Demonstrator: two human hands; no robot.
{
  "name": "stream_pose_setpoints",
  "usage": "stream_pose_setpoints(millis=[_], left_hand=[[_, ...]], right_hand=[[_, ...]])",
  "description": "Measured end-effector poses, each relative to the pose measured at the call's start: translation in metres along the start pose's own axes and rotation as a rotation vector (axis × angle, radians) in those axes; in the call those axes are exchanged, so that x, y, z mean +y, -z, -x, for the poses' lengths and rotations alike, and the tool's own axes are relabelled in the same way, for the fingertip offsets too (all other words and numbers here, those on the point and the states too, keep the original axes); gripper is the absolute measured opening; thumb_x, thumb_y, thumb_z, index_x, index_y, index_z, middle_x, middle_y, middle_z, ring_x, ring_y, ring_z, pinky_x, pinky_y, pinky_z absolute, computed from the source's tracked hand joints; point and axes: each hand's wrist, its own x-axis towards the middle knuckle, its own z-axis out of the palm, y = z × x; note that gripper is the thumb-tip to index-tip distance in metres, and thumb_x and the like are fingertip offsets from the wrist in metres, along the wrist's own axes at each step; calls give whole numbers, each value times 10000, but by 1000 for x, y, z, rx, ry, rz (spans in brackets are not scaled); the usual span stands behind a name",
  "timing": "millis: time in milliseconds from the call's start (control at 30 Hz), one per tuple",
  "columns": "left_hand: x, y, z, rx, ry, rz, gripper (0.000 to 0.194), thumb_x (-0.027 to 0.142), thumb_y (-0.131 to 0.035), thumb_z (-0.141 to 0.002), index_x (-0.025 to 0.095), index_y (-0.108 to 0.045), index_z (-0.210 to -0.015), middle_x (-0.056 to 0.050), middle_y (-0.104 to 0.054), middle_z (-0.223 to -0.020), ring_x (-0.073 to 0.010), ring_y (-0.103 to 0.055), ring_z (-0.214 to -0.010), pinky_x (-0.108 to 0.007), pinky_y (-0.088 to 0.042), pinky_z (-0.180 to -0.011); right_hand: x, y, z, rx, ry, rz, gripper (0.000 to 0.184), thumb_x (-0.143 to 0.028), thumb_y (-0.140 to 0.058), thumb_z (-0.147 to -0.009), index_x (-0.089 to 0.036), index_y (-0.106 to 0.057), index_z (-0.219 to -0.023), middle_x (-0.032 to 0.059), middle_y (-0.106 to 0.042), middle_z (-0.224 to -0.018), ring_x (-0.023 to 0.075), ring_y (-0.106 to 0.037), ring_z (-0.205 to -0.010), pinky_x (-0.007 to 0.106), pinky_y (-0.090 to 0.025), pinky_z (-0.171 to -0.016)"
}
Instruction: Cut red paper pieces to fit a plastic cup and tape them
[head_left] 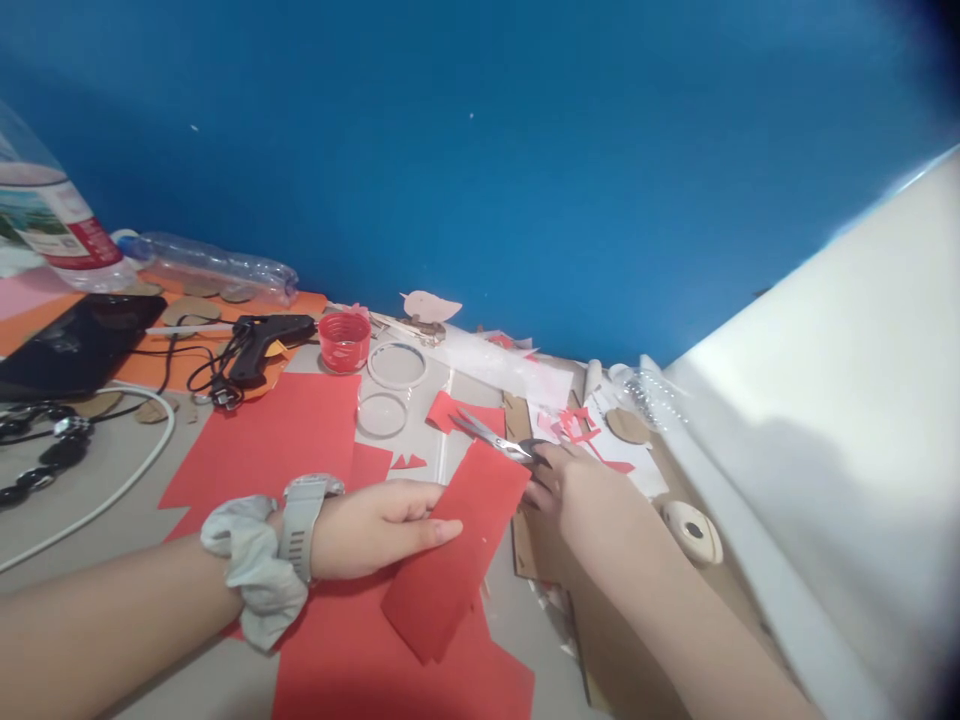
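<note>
My left hand, with a grey watch and a scrunchie on its wrist, pinches a strip of red paper between thumb and fingers and holds it tilted above the table. My right hand rests on the handles of a small pair of scissors. The blades lie open on the table and point left, just past the strip's top edge. A large red sheet lies under and behind my left hand. More red paper lies at the near edge.
A black glue gun, a red cap and two clear round lids sit behind the red sheet. Plastic bottles, a dark tablet, cardboard pieces, a tape roll and paper scraps lie about. A white board borders the right.
</note>
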Motion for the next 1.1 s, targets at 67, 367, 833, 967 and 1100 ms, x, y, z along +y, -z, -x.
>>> stream_pose_setpoints(millis=[67,367,833,967,1100], left_hand=[[0,0,0,3,-6,-3,308,433,-475,-853,141,-565,-824,-12,-593,-700,-156,-579,-693,-264,-484,-628],[-2,0,-4,146,-71,125,260,368,-439,-893,154,-567,-966,-46,-682,-901,-166,-635,-820,-272,-507,-727],[-6,3,-4,232,-92,-266,311,377,-387,-901,157,-605,-928,-15,-642,-861,-166,-572,-822,-265,-459,-748],[-8,4,-4,234,-90,-333,301,379,-393,-897,157,-593,-856,-1,-609,-789,-148,-548,-755,-261,-451,-714],[-4,2,-4,183,-65,-250,312,368,-382,-904,148,-593,-838,-4,-612,-788,-137,-545,-725,-260,-453,-713]], right_hand=[[1,5,0,-2,2,-23,175,-329,-503,-838,-243,-575,-973,48,-642,-970,207,-625,-727,262,-359,-500],[-23,-3,17,230,228,-780,351,-346,-340,-938,-363,-381,-1286,-11,-483,-1316,179,-501,-1141,361,-427,-916],[-26,-32,23,460,553,-633,356,-138,-524,-836,-267,-484,-1165,54,-543,-1169,210,-452,-1144,452,-332,-1003],[-25,-31,20,407,579,-673,290,-160,-552,-828,-282,-507,-1088,18,-625,-1038,207,-502,-1069,472,-325,-997],[-24,-32,18,436,551,-598,419,-180,-534,-842,-268,-433,-1240,50,-550,-1203,222,-449,-1154,464,-322,-1004]])
